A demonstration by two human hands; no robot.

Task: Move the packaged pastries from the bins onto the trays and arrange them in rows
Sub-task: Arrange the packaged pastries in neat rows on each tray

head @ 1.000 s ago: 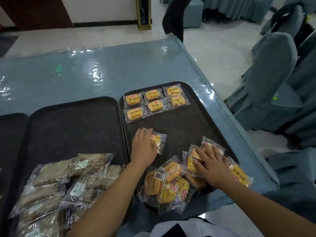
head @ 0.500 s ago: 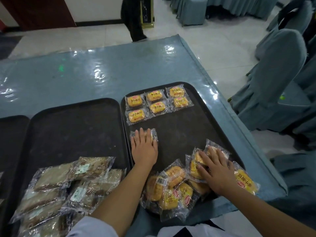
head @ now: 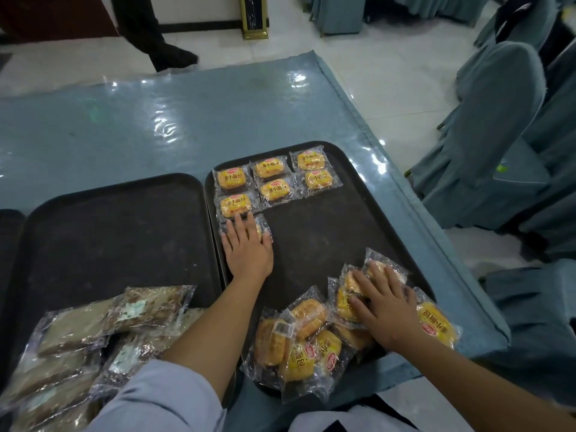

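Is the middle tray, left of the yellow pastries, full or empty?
Partly filled: the middle tray is bare at its far end, with brown packaged pastries piled at its near end.

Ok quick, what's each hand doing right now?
Left hand: open, fingers flat on a bread packet on the tray.
Right hand: open, resting on the pile of packets.

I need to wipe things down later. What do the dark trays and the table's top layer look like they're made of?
Right tray: likely moulded plastic, matte and finely textured, with a rounded raised rim and no sharp glare. Table cover: seemingly clear soft vinyl over blue-grey cloth; it ripples and throws bright glossy highlights.
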